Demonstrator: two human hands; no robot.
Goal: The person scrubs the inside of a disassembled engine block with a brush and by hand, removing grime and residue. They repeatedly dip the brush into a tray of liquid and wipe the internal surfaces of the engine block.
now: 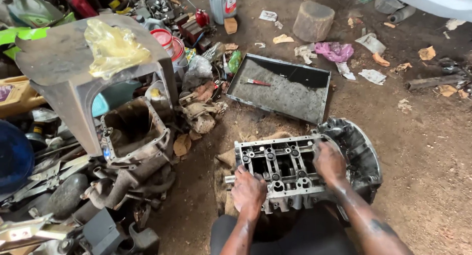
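Observation:
A grey metal engine block [282,170] lies on the dirt floor in front of me, its open underside up, with a round bell housing [361,151] at its right end. My left hand [249,190] rests flat on the block's near left corner. My right hand [329,161] presses on the block's right end, fingers spread over the rim. Both hands are greasy and hold nothing loose.
A shallow metal tray [290,75] with a red-handled tool [257,82] lies beyond the block. To the left stand a grey plastic stool [64,68] with a yellow bag, a metal casing [133,132] and piled scrap parts. A wood stump [312,20] and litter lie farther back.

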